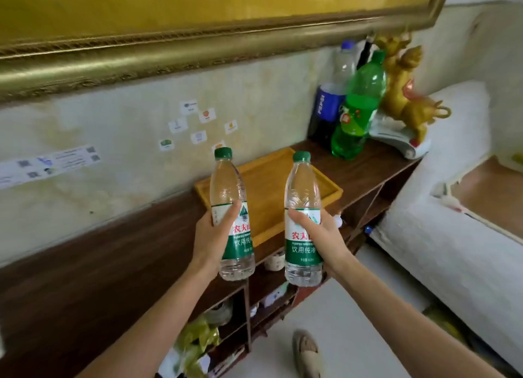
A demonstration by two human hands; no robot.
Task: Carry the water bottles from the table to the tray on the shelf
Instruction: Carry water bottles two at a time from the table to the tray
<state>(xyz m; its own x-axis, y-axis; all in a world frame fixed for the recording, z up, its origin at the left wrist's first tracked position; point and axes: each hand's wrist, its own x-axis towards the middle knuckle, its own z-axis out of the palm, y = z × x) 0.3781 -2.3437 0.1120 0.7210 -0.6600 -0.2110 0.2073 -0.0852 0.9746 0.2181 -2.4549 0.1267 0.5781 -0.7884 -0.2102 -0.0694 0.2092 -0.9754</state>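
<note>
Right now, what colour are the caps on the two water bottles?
Green, on both water bottles, clearest in the head view.

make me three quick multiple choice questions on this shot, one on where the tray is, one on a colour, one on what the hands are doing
1. Where is the wooden tray?
A. on the floor
B. on top of the dark shelf
C. on the sofa

2. What colour are the caps of the two held water bottles?
A. green
B. red
C. white

3. What is the state of the hands?
A. both open and empty
B. only one holds a bottle
C. each grips one bottle upright

Answers:
1 B, the tray rests on the shelf top, near the large soda bottles.
2 A, the left bottle and the right bottle both have green caps.
3 C, the left hand wraps one bottle's label and the right hand wraps the other's, both in front of the tray, not yet set in it.
</note>
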